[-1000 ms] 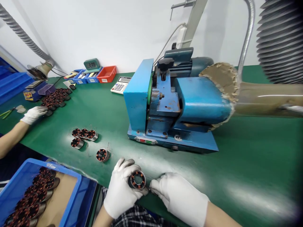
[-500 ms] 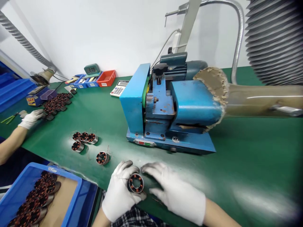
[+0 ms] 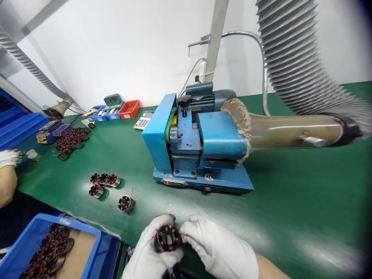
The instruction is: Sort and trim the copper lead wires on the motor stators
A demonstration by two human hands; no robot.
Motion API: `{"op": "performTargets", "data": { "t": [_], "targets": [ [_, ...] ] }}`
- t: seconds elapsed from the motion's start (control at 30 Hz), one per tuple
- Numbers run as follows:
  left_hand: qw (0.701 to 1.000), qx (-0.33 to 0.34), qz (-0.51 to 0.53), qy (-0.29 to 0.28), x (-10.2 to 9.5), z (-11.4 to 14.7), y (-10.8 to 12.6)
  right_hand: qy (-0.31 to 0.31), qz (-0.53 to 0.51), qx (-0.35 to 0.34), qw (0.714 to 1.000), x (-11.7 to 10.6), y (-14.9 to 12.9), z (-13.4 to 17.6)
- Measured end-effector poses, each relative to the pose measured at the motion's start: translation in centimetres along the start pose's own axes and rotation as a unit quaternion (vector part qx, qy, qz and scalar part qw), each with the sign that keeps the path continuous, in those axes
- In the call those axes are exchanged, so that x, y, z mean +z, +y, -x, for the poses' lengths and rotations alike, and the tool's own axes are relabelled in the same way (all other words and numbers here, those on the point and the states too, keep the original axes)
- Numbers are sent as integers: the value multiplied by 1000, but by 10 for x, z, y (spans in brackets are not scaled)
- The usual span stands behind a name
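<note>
My left hand (image 3: 155,248), in a white glove, is wrapped round a motor stator (image 3: 167,238) with copper windings and a round metal rim, its open end facing up. At the stator's right edge, my gloved right hand (image 3: 213,244) has its thumb and fingers pinched together; whatever they pinch is too small to make out. On the green table ahead and to the left stands a single stator (image 3: 126,204) with thin wires sticking up. Beyond it is a small group of stators (image 3: 104,179).
A blue belt machine (image 3: 186,155) with a brown duct (image 3: 279,131) stands ahead. At lower left, a blue bin (image 3: 97,236) holds many stators. A co-worker's gloved hand (image 3: 10,158) is at far left, near a heap of wound parts (image 3: 72,140). A calculator (image 3: 144,120) lies behind.
My right hand has closed from spread fingers to a pinch at the stator's edge. The stator stays in my left hand. The co-worker's hand has moved left, away from the heap.
</note>
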State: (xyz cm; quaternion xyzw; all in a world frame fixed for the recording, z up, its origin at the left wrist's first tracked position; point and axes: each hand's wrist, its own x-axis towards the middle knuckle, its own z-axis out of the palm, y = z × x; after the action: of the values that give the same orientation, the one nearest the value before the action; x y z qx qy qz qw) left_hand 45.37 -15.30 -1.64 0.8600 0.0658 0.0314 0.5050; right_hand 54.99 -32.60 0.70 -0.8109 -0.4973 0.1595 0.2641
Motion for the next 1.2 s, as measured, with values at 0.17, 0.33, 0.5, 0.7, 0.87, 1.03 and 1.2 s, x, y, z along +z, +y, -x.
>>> {"op": "performTargets", "data": {
  "t": [0.17, 0.33, 0.5, 0.7, 0.87, 1.03, 1.2],
  "targets": [
    [984, 161, 66, -45, -23, -3, 23, 4, -152, 40, 988, -11, -5, 1],
    [957, 222, -166, 89, -17, -4, 35, 12, -363, 67, 929, -18, -8, -1],
    [946, 253, -186, 84, -9, -2, 32, 58, -384, 97, 916, -15, -10, -2],
    [968, 197, -102, 115, -6, 2, 33, 7, -456, 94, 885, -20, -8, -1],
    [988, 143, -48, 14, -13, -1, 30, -25, -470, 114, 875, -22, -7, 0],
    [984, 178, -14, -10, -17, -5, 36, -5, -362, 111, 926, -21, -10, 2],
    [951, 197, -217, 95, -10, -2, 28, -19, -452, 113, 885, -20, -6, 0]
  ]
}}
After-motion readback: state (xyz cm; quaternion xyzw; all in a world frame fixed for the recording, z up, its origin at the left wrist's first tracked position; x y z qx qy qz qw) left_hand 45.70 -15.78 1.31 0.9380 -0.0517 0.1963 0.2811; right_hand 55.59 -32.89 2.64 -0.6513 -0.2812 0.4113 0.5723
